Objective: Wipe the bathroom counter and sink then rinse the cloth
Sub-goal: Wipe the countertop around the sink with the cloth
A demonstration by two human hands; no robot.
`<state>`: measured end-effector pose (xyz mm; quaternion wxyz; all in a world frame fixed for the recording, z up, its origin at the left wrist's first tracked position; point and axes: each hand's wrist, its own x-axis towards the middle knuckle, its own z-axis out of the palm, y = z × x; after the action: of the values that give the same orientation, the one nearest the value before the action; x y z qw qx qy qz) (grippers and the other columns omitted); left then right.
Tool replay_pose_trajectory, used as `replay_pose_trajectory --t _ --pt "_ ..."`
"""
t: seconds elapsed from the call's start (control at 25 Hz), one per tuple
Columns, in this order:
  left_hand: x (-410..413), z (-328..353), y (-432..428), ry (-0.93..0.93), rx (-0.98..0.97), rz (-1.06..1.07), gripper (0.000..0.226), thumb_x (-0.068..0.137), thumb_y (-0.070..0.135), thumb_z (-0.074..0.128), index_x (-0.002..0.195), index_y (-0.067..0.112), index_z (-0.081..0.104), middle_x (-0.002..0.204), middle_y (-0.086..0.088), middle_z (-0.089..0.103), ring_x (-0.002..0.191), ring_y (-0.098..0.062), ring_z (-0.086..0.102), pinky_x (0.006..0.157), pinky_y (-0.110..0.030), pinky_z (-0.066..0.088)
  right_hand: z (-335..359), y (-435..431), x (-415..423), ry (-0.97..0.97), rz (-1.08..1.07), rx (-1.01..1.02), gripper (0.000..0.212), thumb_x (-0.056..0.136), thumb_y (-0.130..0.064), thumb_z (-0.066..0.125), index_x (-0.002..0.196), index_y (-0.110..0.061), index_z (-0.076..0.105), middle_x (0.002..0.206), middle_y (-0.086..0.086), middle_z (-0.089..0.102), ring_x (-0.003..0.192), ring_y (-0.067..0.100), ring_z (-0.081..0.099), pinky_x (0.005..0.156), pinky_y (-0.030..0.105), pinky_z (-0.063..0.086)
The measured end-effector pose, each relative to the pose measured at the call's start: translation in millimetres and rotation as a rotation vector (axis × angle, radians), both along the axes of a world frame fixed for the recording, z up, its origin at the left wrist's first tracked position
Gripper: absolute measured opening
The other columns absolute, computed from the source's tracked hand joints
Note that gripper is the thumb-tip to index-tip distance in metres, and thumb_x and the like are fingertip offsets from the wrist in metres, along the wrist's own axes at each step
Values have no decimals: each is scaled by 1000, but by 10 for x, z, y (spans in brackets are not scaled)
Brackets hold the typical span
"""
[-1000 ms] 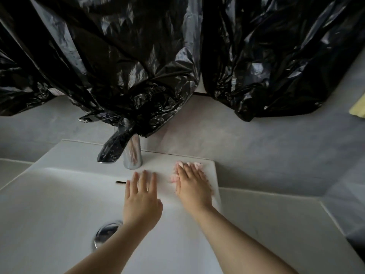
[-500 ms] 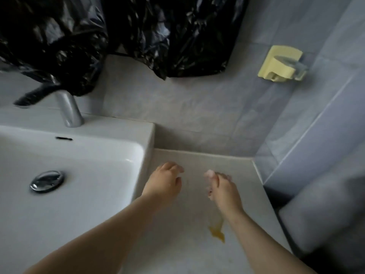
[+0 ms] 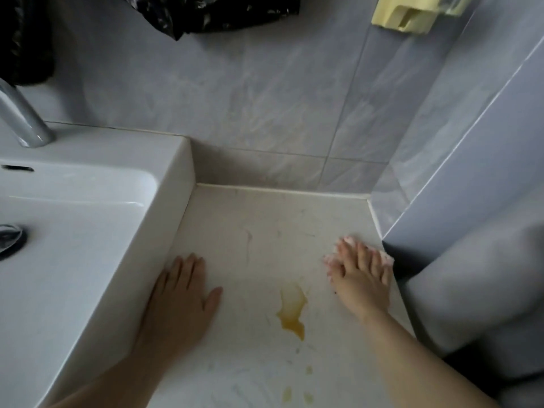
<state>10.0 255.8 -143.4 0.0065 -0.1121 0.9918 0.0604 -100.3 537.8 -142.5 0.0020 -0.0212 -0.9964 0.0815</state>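
The pale counter (image 3: 265,225) lies to the right of the white sink (image 3: 88,231). A yellow-orange stain (image 3: 291,312) sits on the counter between my hands, with smaller spots nearer me. My right hand (image 3: 359,278) lies flat, fingers spread, pressing a small pink cloth (image 3: 387,258) against the counter near its right edge; only the cloth's edges show past my fingers. My left hand (image 3: 182,293) rests flat and empty on the counter against the sink's side wall.
A chrome tap (image 3: 20,119) stands at the sink's back left, and the drain plug (image 3: 8,238) shows at the left edge. Black plastic bags (image 3: 212,13) hang above. A yellow holder (image 3: 409,16) is fixed to the grey tiled wall.
Both hands left the sink's back rim and came down flat on the counter at the right. My right hand went from a loose grasp of the cloth to pressing it flat.
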Motion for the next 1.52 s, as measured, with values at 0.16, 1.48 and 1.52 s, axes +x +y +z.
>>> replay_pose_trajectory --t 0.16,1.48,1.52 --pt "23 12 0 -23 -7 20 81 93 54 6 123 -3 56 127 -20 57 116 -39 54 97 -43 27 -146 -736 157 129 475 14 59 84 -51 29 133 -26 50 140 3 51 127 32 49 106 46 18" --pt "-3 4 30 14 -31 43 80 92 54 6 125 0 55 130 -16 56 120 -35 52 99 -42 27 61 -660 -1144 -100 -108 28 57 98 -39 16 151 -18 10 160 4 1 146 25 -4 116 47 -12" --pt "4 5 37 18 -27 48 80 92 54 6 126 0 55 131 -16 56 120 -35 52 100 -41 27 43 -998 -1119 -91 30 31 57 99 -40 16 151 -18 9 160 1 0 146 24 -5 116 46 -13"
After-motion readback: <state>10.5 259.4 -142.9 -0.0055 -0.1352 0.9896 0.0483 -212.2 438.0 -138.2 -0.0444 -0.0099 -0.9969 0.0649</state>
